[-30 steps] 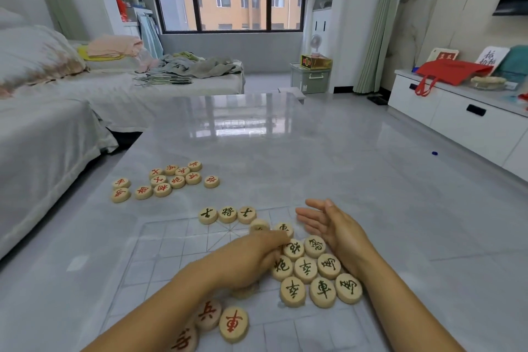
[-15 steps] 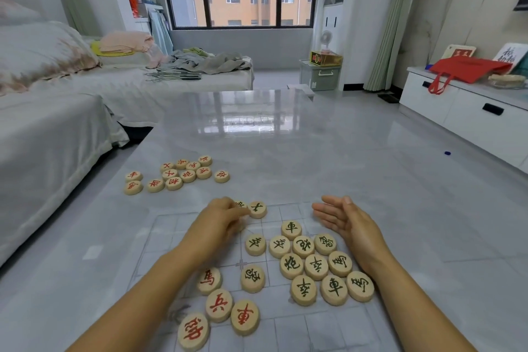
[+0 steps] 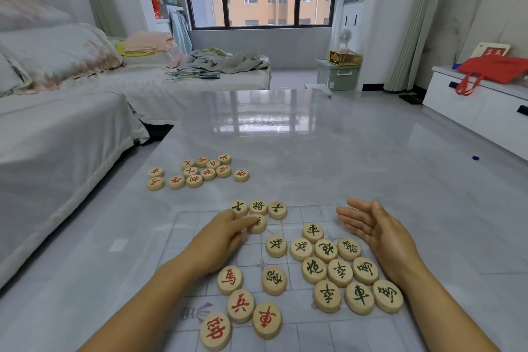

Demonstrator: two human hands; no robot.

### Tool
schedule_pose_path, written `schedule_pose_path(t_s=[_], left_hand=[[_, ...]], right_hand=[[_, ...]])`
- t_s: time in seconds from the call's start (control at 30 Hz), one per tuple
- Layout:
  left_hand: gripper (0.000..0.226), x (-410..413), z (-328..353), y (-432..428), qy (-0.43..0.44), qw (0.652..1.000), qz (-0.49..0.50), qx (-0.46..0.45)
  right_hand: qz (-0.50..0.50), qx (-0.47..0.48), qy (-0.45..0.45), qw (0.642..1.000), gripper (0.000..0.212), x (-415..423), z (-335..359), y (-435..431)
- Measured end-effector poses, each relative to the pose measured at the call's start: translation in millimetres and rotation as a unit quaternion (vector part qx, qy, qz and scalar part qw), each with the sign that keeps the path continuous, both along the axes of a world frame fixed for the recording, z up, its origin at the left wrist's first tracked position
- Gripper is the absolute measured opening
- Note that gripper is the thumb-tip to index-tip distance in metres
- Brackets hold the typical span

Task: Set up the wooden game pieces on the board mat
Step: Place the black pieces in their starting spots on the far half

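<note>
Far to my left on the grey surface (image 3: 285, 174), off the mat, a red-lettered heap (image 3: 197, 173) of wooden discs lies packed close. Nearer me spreads the board mat (image 3: 185, 226), its grid lines faint. My left grip (image 3: 225, 237) reaches over the mat's upper part. Its fingertips are curled onto one dark-lettered piece (image 3: 259, 224), grasping it at its left edge. That piece sits on the mat just below a row of three (image 3: 258, 207) dark-lettered discs, which are lined up side by side along the mat's far edge. I cannot tell whether it touches the middle one. Below my left wrist four red pieces (image 3: 240, 306) lie face up on the mat, and a lone dark disc (image 3: 274, 280) sits just right of them. Further right a dark-lettered cluster (image 3: 340, 271) crowds together on the mat. My right grip (image 3: 377, 231) is released, with the fingers straight and the palm turned left. It sits just beside the cluster's right flank and holds nothing.
</note>
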State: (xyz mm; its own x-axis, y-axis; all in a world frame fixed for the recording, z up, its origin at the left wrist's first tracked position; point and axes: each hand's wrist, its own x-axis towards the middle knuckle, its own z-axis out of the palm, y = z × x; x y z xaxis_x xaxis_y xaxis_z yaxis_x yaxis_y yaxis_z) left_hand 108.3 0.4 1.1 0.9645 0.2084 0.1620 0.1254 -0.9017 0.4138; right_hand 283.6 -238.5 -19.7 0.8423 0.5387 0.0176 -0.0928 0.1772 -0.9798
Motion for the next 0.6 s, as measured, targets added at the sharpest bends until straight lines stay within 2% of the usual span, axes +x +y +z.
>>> schedule_pose_path(t_s=[0.07, 0.17, 0.2, 0.3, 0.37, 0.4, 0.5, 0.6], left_hand=[[0.037, -3.5, -1.0, 0.1, -0.002, 1.000, -0.008, 0.010], [0.030, -11.3, 1.2, 3.2, -0.024, 0.999, -0.011, -0.032], [0.027, -11.2, 2.0, 4.5, -0.039, 0.998, 0.003, -0.047], [0.023, -0.1, 5.3, 13.3, -0.082, 0.990, 0.094, -0.070], [0.026, 12.9, 9.0, 17.4, -0.100, 0.984, 0.139, -0.049], [0.028, 21.5, 11.0, 17.0, -0.102, 0.986, 0.127, -0.021], [0.039, 55.5, 19.6, 5.5, -0.036, 0.997, 0.014, 0.072], [0.046, 84.6, 23.8, -4.6, 0.076, 0.991, -0.012, 0.110]], right_hand=[[0.001, 0.008, 0.006, 1.000, 0.046, 0.5, 0.0, -0.8], [-0.002, 0.007, -0.002, 1.000, 0.050, -0.1, -0.2, -1.2], [-0.001, 0.006, -0.007, 1.000, 0.056, -1.0, 0.5, -1.0], [-0.005, -0.003, -0.032, 0.999, 0.089, -3.8, 2.3, 0.0], [-0.007, -0.002, -0.044, 0.999, 0.093, -5.2, 1.5, 0.3], [-0.008, 0.000, -0.047, 0.999, 0.092, -6.1, 1.8, 0.6], [-0.012, 0.006, -0.048, 0.999, 0.090, -6.2, 1.5, 0.8], [-0.012, 0.016, -0.037, 0.999, 0.089, -5.2, 1.7, -1.5]])
